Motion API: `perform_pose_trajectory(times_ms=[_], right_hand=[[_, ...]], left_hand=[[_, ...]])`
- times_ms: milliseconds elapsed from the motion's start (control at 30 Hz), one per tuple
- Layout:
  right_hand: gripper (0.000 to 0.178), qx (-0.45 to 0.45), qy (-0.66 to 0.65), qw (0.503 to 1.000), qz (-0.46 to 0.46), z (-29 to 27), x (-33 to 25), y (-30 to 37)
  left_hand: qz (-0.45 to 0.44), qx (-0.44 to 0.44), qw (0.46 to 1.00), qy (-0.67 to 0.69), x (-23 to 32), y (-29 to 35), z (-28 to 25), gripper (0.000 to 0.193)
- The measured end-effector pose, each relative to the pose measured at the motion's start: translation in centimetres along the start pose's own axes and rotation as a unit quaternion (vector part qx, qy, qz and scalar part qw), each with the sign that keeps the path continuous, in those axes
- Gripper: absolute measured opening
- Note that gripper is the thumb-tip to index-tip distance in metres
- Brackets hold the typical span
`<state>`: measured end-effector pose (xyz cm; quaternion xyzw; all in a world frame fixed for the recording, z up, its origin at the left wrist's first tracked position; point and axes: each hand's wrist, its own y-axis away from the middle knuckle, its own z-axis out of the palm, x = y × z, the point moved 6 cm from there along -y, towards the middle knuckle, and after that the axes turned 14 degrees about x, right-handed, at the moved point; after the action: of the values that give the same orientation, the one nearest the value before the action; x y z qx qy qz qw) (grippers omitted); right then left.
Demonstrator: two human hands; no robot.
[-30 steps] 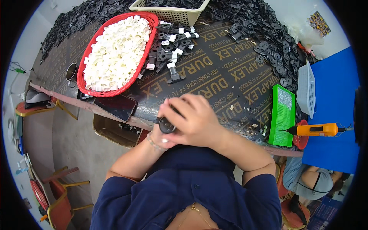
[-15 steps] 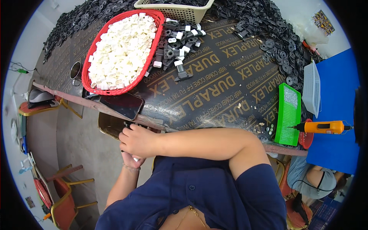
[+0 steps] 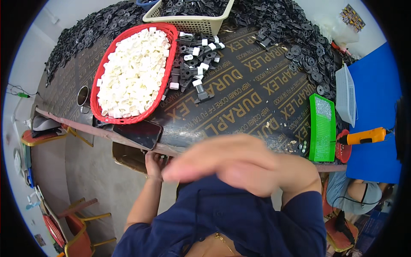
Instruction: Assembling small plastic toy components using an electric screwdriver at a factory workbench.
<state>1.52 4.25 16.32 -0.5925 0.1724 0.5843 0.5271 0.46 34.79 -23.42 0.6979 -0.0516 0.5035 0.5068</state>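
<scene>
My left hand [image 3: 155, 165] is at the table's front edge, over the opening of a cardboard box [image 3: 128, 159] below the tabletop. Its fingers are curled, and what they hold, if anything, I cannot make out. My right hand [image 3: 227, 162] is smeared by motion in front of my chest, its fingertips close to the left hand. Beyond them a red basket [image 3: 172, 51] is heaped with small white plastic caps [image 3: 132, 73]. Beside it lies a pile of black plastic parts [image 3: 188, 70], several with white caps on their ends.
A dark phone [image 3: 139, 133] lies at the front edge, near a metal cup [image 3: 83, 97]. Black parts [image 3: 102, 25] heap along the back, around a cream basket [image 3: 184, 23]. At right are a green tray [image 3: 321, 145], a red bowl [image 3: 343, 150] and an orange electric screwdriver [image 3: 366, 136].
My hands were together by the box, with a white piece at the left palm. The right hand has swung away to the right; the left has moved up to the box.
</scene>
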Motion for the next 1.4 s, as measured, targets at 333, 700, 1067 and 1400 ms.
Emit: perform_pose_trajectory(times_ms=[333, 700, 1067, 1400], right_hand=[[0.057, -0.044, -0.147, 0.988, -0.008, 1.7, -7.1, 3.0], [0.052, -0.153, -0.132, 0.979, -0.013, 1.1, -10.1, 4.9], [0.072, -0.121, 0.022, 0.983, -0.135, -3.8, -9.8, 11.5], [0.056, 0.466, 0.176, 0.859, -0.119, -18.2, -3.6, 12.1]], left_hand=[[0.602, -0.458, 0.641, -0.129, 11.4, 22.5, 8.7, 0.014], [0.740, -0.120, 0.566, -0.344, 17.2, 22.0, 21.4, 0.065], [0.666, -0.062, 0.522, -0.530, 15.4, 18.5, 25.3, 0.084], [0.721, -0.201, 0.425, -0.510, 8.0, 25.1, 31.1, 0.069]])
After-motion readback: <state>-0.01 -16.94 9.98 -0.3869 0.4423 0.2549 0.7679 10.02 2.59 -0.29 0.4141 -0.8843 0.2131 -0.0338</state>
